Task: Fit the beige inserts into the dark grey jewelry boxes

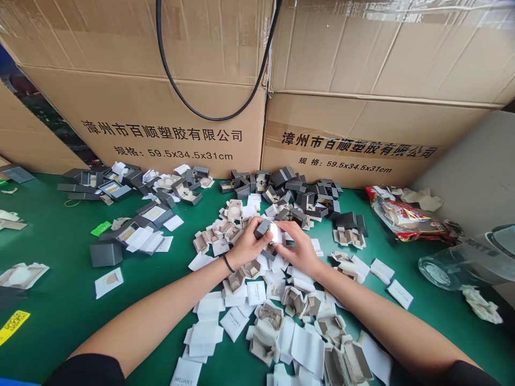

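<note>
The grip of each hand is closed: the left hand [247, 245] and the right hand [300, 249] come close together above the far half of the white paper pile [270, 313]. The green desk [148, 274] is under this pile; large cartons [120, 102] stand behind it. Between cartons and pile lie dark boxes [284, 176]. The grey box [262, 229], over the pile, is in the left fingers, so this hand is nearer. Its long axis I cannot tell; one side seems pointing rightward, where the right fingers pinch a white piece [276, 232].
</note>
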A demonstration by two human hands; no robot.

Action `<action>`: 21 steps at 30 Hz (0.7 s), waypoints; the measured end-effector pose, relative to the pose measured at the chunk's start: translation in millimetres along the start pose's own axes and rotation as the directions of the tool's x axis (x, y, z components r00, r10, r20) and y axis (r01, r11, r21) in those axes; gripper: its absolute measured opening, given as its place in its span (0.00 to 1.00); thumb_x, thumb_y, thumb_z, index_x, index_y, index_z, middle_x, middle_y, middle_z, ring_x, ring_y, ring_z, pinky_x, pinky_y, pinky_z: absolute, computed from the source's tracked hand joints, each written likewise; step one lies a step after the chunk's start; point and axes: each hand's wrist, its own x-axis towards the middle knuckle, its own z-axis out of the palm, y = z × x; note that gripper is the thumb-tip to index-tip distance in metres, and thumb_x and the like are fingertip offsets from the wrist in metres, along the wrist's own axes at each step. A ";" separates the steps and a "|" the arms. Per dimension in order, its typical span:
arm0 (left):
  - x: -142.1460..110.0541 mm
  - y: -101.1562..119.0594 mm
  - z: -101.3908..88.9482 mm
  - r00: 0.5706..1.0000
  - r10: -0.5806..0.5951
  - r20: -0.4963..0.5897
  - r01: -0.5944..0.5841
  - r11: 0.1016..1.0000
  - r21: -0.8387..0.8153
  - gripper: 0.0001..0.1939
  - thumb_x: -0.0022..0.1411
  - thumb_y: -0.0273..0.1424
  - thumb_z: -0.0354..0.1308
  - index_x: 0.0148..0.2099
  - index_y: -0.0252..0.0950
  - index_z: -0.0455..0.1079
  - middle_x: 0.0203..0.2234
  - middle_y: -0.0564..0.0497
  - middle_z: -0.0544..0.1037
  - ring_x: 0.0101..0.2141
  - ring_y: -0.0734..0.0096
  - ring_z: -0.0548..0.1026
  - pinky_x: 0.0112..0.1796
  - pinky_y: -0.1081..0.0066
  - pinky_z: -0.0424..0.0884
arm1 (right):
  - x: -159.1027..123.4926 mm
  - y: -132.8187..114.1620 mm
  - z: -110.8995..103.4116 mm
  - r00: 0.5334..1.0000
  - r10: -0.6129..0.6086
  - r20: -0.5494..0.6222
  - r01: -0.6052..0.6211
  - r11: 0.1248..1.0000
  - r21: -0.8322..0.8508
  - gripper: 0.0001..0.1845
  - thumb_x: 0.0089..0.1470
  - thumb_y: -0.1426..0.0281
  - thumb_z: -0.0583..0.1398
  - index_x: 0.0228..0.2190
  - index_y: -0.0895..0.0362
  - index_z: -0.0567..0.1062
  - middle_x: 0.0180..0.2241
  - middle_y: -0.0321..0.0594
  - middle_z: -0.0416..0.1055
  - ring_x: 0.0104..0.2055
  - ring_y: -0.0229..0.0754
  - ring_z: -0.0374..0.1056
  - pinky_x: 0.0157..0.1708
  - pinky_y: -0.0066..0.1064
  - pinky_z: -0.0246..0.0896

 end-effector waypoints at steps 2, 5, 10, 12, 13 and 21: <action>-0.1 1.0 0.1 1.000 -0.002 -0.006 0.002 1.000 -0.003 0.22 0.57 0.51 0.48 0.40 0.36 0.57 0.33 0.51 0.64 0.34 0.69 0.64 0.38 0.68 0.63 | 0.3 -0.4 -0.3 1.000 -0.002 0.000 0.002 1.000 0.000 0.19 0.53 0.66 0.57 0.48 0.53 0.65 0.45 0.47 0.68 0.47 0.47 0.63 0.45 0.41 0.64; -0.3 2.5 0.3 1.000 -0.014 -0.015 0.014 1.000 -0.001 0.20 0.58 0.49 0.48 0.40 0.37 0.58 0.33 0.51 0.65 0.35 0.69 0.65 0.38 0.68 0.63 | 0.5 -0.9 -0.6 1.000 0.000 0.000 0.000 1.000 0.006 0.19 0.53 0.66 0.57 0.48 0.53 0.65 0.45 0.46 0.68 0.47 0.47 0.63 0.45 0.41 0.64; -0.4 2.9 0.9 0.999 -0.040 -0.032 0.040 0.999 -0.007 0.17 0.59 0.46 0.49 0.40 0.37 0.59 0.34 0.50 0.66 0.37 0.68 0.66 0.40 0.68 0.64 | -0.1 -0.1 -0.1 1.000 0.020 0.013 -0.020 1.000 0.013 0.19 0.53 0.66 0.57 0.48 0.53 0.65 0.46 0.46 0.68 0.47 0.47 0.63 0.45 0.42 0.63; -0.3 2.8 1.2 0.998 -0.052 -0.037 0.052 0.999 -0.015 0.17 0.59 0.45 0.50 0.41 0.37 0.59 0.34 0.50 0.66 0.37 0.68 0.66 0.40 0.69 0.64 | -0.4 0.4 0.0 1.000 0.021 0.015 -0.021 1.000 0.011 0.19 0.54 0.66 0.57 0.48 0.53 0.65 0.46 0.46 0.67 0.48 0.47 0.63 0.45 0.42 0.63; -0.4 2.9 1.2 0.998 -0.058 -0.039 0.058 0.998 -0.018 0.17 0.59 0.45 0.50 0.41 0.37 0.59 0.34 0.50 0.66 0.37 0.68 0.66 0.40 0.69 0.64 | -0.5 0.5 0.0 1.000 0.021 0.017 -0.022 1.000 0.011 0.20 0.54 0.66 0.57 0.48 0.53 0.65 0.46 0.46 0.67 0.48 0.47 0.63 0.45 0.42 0.63; -0.1 6.8 0.5 0.996 -0.079 -0.034 0.079 0.997 -0.013 0.15 0.59 0.43 0.51 0.40 0.37 0.59 0.34 0.51 0.67 0.37 0.69 0.67 0.40 0.69 0.64 | -1.0 0.6 -0.3 0.999 0.024 0.026 -0.024 1.000 0.010 0.20 0.54 0.66 0.57 0.49 0.53 0.64 0.46 0.46 0.68 0.47 0.47 0.63 0.45 0.41 0.63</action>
